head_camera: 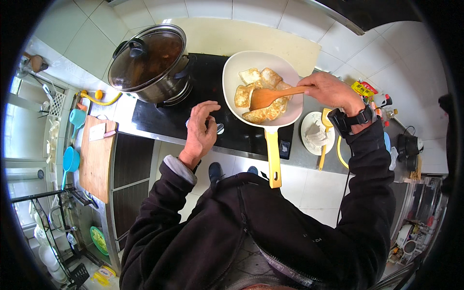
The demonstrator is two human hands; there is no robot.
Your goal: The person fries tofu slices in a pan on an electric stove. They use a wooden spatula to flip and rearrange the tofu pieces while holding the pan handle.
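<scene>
My right hand [328, 88] grips the handle end of a wooden spatula [266, 98]. Its blade lies among several browned, pan-fried pieces of food [250, 76] in a white frying pan [232, 69] with a yellow handle. The pan stands on the right part of a black glass cooktop [206, 83], its handle pointing towards me. Nothing is held in my left hand [201, 128], which is over the cooktop's front edge by a control knob [220, 128], fingers apart; whether it touches the knob cannot be told.
A lidded steel pot [154, 88] with dark contents stands at the left burner. Right of the pan are a white plate [306, 139] with a yellow utensil, then packets and bottles. A wooden cutting board [95, 159] and a blue ladle [71, 159] lie by the sink at left.
</scene>
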